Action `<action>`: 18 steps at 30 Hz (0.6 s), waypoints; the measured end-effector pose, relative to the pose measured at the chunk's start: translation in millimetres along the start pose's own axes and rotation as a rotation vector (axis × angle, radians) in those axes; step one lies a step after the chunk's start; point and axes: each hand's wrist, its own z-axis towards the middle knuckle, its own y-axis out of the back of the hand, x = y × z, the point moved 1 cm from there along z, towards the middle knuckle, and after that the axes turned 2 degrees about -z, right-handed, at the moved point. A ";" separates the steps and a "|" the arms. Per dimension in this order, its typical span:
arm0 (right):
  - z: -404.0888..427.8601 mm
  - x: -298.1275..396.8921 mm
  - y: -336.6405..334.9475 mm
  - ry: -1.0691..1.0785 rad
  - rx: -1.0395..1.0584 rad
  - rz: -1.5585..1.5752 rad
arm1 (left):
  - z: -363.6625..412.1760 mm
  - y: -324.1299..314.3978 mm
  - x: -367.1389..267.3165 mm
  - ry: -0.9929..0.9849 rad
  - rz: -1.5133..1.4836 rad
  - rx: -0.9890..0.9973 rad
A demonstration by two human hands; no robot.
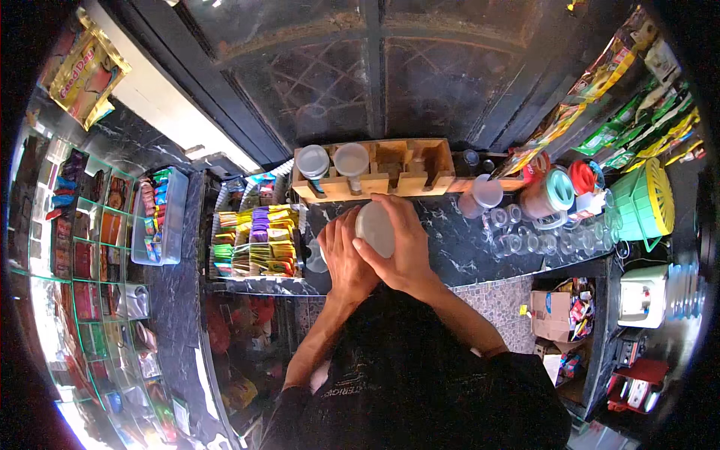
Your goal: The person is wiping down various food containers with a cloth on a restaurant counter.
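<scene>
Both hands are in view close together, over the front of a dark marble-patterned counter (450, 242). My right hand (406, 247) curves round the right side of a round, whitish lid (376, 229), with the thumb lying across its near edge. Pressed against the left side of the same lidded container is my left hand (349, 253), back upward and fingers curled. The container's body is hidden beneath the lid and hands. A clear round object (316, 257) shows just left of my left hand; whether it touches the hand is unclear.
Behind the hands, a wooden rack (373, 184) holds two white-lidded containers (351, 160). Sachets fill a divided tray (259, 242) on the left. Several glass cups (545, 243) and a teal-lidded jar (548, 194) crowd the right, beside a green basket (638, 199).
</scene>
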 end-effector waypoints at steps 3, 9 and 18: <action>2.8 1.3 -5.3 0.017 0.005 -0.069 | -9.2 -8.3 2.1 0.123 -0.105 -0.022; 14.9 14.1 -10.2 0.026 -0.057 -0.183 | -7.7 -21.5 9.9 0.274 -0.313 -0.103; 33.3 -40.9 4.5 0.019 0.205 0.022 | 4.0 -48.3 23.9 0.061 -0.121 -0.106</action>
